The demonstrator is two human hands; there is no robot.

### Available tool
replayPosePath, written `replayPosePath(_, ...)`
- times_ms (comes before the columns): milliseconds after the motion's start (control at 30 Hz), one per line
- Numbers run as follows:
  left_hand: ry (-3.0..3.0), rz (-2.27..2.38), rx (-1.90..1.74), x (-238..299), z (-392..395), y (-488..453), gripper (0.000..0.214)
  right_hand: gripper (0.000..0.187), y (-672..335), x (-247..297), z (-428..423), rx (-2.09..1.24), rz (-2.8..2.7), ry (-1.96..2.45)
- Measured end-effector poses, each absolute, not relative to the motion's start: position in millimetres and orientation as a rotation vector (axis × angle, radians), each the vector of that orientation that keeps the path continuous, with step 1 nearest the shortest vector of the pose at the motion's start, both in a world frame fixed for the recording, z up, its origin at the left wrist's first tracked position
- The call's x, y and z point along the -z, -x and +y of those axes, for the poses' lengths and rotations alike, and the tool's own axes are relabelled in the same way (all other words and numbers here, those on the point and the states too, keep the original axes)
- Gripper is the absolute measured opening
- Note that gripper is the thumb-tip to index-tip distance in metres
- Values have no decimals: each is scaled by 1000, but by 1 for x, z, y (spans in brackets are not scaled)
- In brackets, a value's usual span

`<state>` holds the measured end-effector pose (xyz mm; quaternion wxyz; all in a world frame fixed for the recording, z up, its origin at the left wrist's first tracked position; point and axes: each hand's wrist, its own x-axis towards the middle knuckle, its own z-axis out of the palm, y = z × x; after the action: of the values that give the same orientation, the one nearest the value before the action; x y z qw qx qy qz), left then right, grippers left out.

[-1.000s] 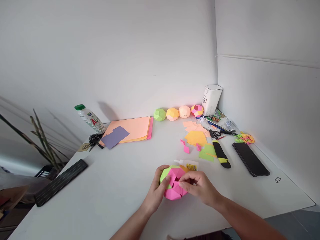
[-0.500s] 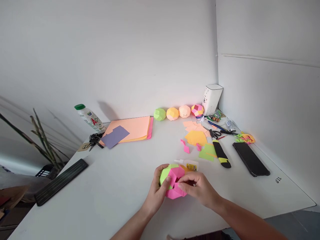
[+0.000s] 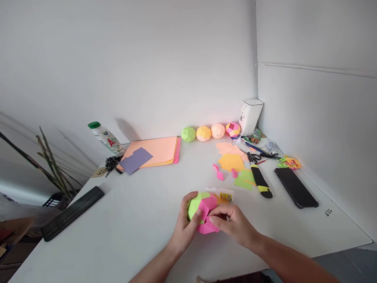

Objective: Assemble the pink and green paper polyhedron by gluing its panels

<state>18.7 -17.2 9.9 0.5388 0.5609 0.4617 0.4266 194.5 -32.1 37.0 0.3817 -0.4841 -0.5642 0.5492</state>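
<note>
A faceted paper ball [image 3: 203, 210] of pink and green panels sits low over the white table [image 3: 132, 220], held between both hands. My left hand [image 3: 185, 228] cups its left side, thumb on a green panel. My right hand [image 3: 234, 224] pinches a pink panel on its right side with closed fingers. A small glue bottle [image 3: 221, 193] lies just behind the ball.
Several finished paper balls [image 3: 210, 132] line the back wall beside a white box [image 3: 249, 116]. Paper scraps [image 3: 232, 162], a utility knife [image 3: 260, 181], scissors, pens and a black phone [image 3: 296, 187] lie right. Coloured sheets [image 3: 153, 152], keys, a bottle [image 3: 106, 138] and a black bar [image 3: 71, 213] lie left.
The ball has been turned a little between my hands, showing more green on the left. My right fingers have shifted lower on the pink panels.
</note>
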Motion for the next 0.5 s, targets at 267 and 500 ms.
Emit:
replayPosePath(267,-1380,1085,-1060,-4,-18,-18,42,16,-194,-40,-33,-1413,-1435,1227)
replayPosePath(500,-1425,1083,-1084,-2,-17,-18,43,15,-192,-41,-32,-1406,-1416,1228)
